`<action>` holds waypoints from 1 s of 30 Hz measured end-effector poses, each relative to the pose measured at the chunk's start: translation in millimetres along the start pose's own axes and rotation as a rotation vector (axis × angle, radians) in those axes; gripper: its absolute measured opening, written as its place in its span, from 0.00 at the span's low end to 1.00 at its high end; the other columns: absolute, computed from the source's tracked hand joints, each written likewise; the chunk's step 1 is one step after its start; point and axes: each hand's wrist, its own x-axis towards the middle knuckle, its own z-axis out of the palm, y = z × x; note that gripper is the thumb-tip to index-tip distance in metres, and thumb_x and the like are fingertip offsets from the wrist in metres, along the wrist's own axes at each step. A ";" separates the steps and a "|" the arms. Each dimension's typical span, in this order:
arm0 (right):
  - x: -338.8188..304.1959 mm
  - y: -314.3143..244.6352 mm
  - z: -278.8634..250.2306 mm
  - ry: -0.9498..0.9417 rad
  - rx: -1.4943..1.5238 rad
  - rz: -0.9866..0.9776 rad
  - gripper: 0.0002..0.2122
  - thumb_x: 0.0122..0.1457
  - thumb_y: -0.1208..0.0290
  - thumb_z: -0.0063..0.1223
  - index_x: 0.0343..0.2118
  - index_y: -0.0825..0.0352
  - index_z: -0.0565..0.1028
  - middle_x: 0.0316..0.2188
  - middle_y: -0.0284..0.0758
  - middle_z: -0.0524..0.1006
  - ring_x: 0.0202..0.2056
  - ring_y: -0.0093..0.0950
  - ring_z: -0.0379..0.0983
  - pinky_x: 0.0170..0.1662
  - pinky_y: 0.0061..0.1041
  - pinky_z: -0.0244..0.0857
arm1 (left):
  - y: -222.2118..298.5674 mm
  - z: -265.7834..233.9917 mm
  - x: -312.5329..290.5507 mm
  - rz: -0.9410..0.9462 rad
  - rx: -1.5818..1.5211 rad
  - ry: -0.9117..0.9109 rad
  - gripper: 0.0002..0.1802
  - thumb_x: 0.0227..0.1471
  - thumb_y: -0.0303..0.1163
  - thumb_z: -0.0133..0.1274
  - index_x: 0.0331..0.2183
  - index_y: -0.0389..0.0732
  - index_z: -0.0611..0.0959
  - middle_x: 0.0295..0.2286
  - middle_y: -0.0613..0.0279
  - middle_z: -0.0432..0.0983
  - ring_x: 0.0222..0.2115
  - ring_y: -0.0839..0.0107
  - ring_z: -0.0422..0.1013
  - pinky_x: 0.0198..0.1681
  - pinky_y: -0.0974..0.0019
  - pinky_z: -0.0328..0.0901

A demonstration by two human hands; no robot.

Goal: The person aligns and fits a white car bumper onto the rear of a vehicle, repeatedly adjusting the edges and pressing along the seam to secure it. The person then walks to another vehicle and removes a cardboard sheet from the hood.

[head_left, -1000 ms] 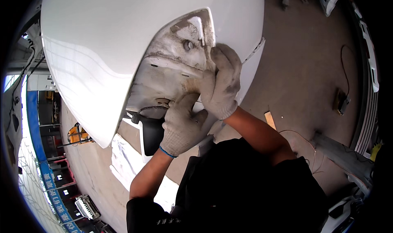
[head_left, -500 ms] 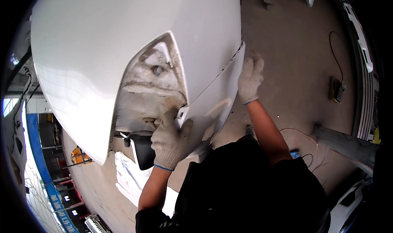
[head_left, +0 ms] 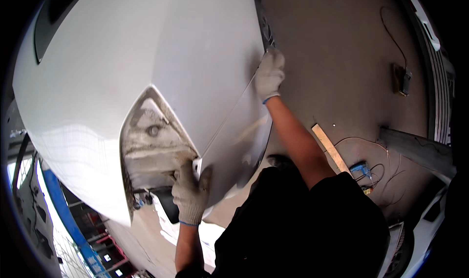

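A white car bumper (head_left: 239, 131) lies along the lower side of a white car body panel (head_left: 200, 58), with a thin seam between them. My left hand (head_left: 190, 195), in a grey knit glove, grips the bumper's corner beside a dirty lamp opening (head_left: 154, 131). Its fingers reach into the opening, partly hidden, and the thumb stands out over the bumper. At the far end of the seam, my gloved right hand (head_left: 269, 77) is closed around the bumper's edge by the dark wheel arch (head_left: 264, 21). Below the opening shows a black part (head_left: 167, 204).
On the floor to the right lie a wooden strip (head_left: 330, 147), a blue power drill (head_left: 360, 169) with cables, and a dark corded device (head_left: 401, 80). A metal beam (head_left: 415, 148) juts in from the right. White sheeting (head_left: 211, 233) lies below my left hand.
My right hand has gone from lying loosely along the bumper's outer side to gripping its far end. The seam looks narrower. My left hand stays at the corner while the view has shifted.
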 end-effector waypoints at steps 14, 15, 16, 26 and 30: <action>58.3 70.3 43.8 -0.068 -0.453 0.085 0.13 0.62 0.67 0.40 0.45 0.64 0.72 0.46 0.49 0.73 0.48 0.50 0.71 0.51 0.43 0.66 | 18.7 -3.1 11.9 0.005 -0.101 0.019 0.26 0.52 0.47 0.60 0.44 0.37 0.75 0.31 0.43 0.76 0.31 0.40 0.74 0.32 0.50 0.67; 69.8 89.4 39.3 -0.073 -0.502 0.110 0.14 0.63 0.64 0.40 0.46 0.65 0.72 0.46 0.50 0.73 0.48 0.51 0.71 0.51 0.44 0.66 | 17.9 -3.2 10.2 -0.033 -0.101 -0.013 0.27 0.52 0.46 0.61 0.45 0.36 0.75 0.34 0.42 0.77 0.33 0.40 0.74 0.34 0.50 0.68; 82.6 101.6 34.9 -0.053 -0.470 0.220 0.16 0.63 0.61 0.39 0.46 0.66 0.72 0.47 0.51 0.73 0.49 0.51 0.71 0.52 0.44 0.66 | 20.2 -6.6 8.2 -0.013 -0.105 0.008 0.28 0.53 0.45 0.60 0.47 0.35 0.74 0.36 0.41 0.77 0.36 0.39 0.74 0.37 0.50 0.68; 115.6 167.8 48.6 0.020 -0.311 0.592 0.26 0.66 0.50 0.35 0.48 0.73 0.72 0.43 0.56 0.76 0.46 0.56 0.71 0.50 0.45 0.65 | -2.8 12.0 -0.2 -0.059 0.067 0.221 0.41 0.56 0.68 0.42 0.41 0.33 0.77 0.30 0.46 0.77 0.27 0.48 0.75 0.30 0.55 0.69; 68.9 151.1 92.9 0.018 -0.363 0.468 0.26 0.66 0.50 0.36 0.47 0.73 0.73 0.42 0.56 0.76 0.44 0.56 0.72 0.49 0.43 0.66 | 15.3 7.3 2.0 -0.153 0.086 0.211 0.42 0.56 0.69 0.38 0.35 0.33 0.76 0.27 0.46 0.74 0.27 0.48 0.73 0.30 0.52 0.66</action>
